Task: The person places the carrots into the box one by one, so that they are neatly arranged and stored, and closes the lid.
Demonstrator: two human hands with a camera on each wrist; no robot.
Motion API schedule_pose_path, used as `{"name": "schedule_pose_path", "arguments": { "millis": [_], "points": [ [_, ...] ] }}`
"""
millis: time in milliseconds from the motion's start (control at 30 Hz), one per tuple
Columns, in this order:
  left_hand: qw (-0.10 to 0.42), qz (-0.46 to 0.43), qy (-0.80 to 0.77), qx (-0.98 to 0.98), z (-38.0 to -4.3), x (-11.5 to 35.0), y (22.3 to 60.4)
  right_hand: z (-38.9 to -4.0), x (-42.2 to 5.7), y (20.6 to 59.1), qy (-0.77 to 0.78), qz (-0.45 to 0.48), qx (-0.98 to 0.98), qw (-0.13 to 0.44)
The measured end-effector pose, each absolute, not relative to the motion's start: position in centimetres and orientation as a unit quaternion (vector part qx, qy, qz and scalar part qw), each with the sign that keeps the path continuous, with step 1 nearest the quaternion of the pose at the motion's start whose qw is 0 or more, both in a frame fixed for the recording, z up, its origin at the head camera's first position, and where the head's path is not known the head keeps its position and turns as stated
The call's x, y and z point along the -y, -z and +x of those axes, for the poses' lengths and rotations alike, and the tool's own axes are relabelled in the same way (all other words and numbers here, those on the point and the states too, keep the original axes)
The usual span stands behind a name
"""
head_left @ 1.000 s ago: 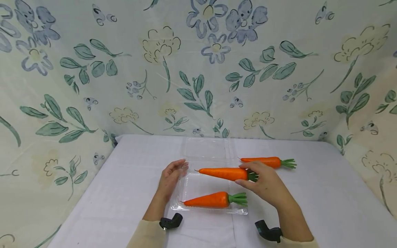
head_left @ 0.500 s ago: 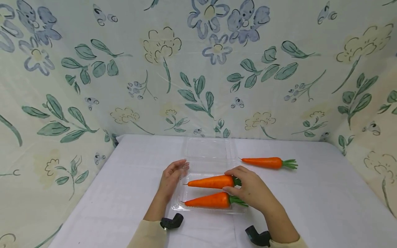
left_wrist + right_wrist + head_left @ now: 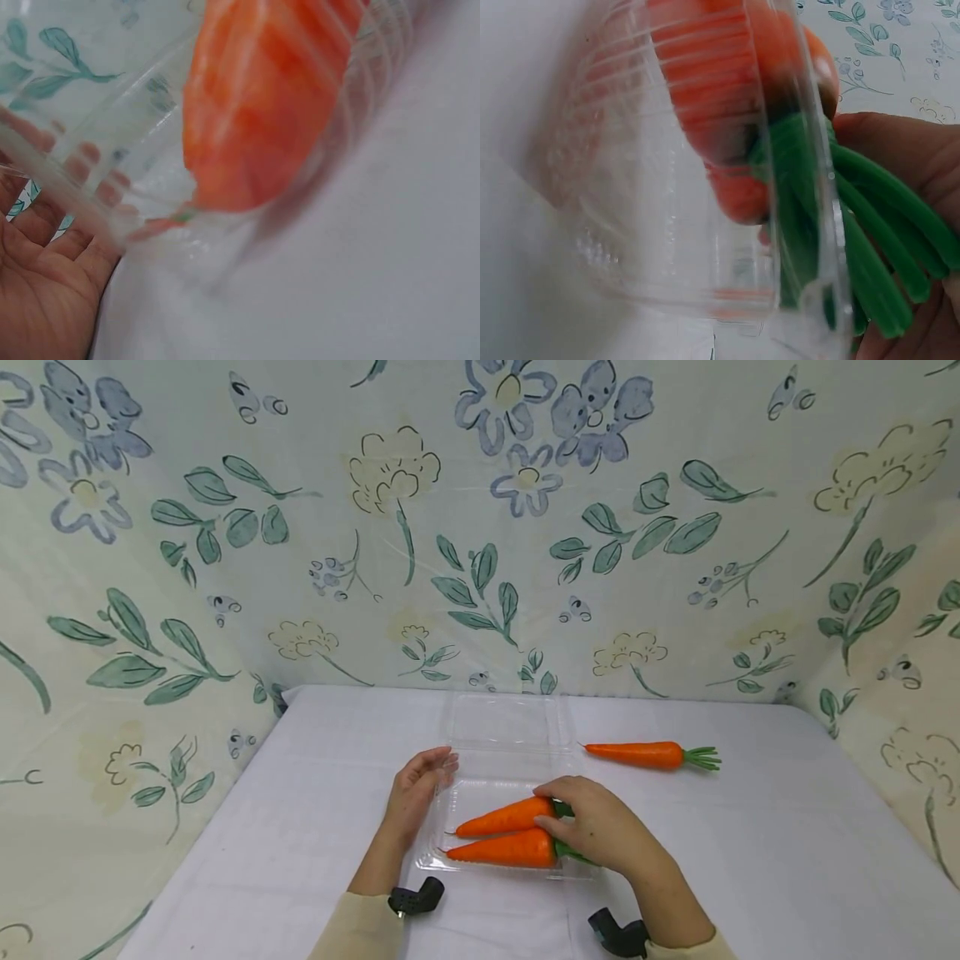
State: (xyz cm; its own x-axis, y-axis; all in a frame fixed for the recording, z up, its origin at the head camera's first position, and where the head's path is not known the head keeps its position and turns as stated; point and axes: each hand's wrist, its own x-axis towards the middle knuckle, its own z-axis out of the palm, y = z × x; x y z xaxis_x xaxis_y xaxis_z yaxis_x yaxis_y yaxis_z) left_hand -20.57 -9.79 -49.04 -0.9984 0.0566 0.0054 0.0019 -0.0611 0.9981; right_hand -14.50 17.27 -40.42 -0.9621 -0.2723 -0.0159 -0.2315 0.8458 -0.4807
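Observation:
A clear plastic clamshell box (image 3: 468,793) lies open, its lid (image 3: 501,722) folded away from me. Inside the tray a carrot (image 3: 510,849) lies along the near side, its green stems towards the right. My right hand (image 3: 600,827) pinches another carrot (image 3: 501,819) near its green top, between thumb and fingers; this one lies slightly tilted, right behind the first. The near carrot's green stems (image 3: 877,255) stick out over the rim in the right wrist view. At the box's left side my left hand (image 3: 414,789) rests against the wall, fingers (image 3: 86,161) extended behind the clear plastic.
A third carrot (image 3: 633,755) lies on the white tablecloth (image 3: 750,835) to the right, behind my right hand. A floral cloth (image 3: 480,577) hangs behind the table and along both sides. Black wrist cameras (image 3: 417,897) sit on both wrists.
My right hand has brought the second carrot left and towards me, down into the tray beside the near carrot. The left hand has stayed at the box's left side.

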Motion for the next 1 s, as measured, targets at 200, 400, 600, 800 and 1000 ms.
{"name": "schedule_pose_path", "arguments": {
  "millis": [200, 400, 600, 800, 1000],
  "points": [
    [0.016, 0.023, -0.724, -0.689, -20.5, 9.8, 49.1, -14.3, -17.2, 40.3, 0.243, -0.145, -0.957, 0.057],
    [0.014, 0.021, -0.725, -0.688, -20.6, 9.7, 49.1, -14.3, -17.7, 40.4, 0.268, -0.15, -0.95, 0.051],
    [0.014, 0.022, -0.723, -0.69, -20.5, 9.7, 49.1, -14.5, -18.6, 40.3, 0.293, -0.145, -0.943, 0.056],
    [0.015, 0.02, -0.725, -0.689, -20.5, 9.7, 49.3, -14.6, -20.4, 39.9, 0.309, -0.13, -0.942, 0.023],
    [0.011, 0.023, -0.731, -0.682, -20.6, 9.7, 49.3, -15.3, -24.0, 39.7, 0.324, -0.091, -0.941, -0.032]
  ]
}}
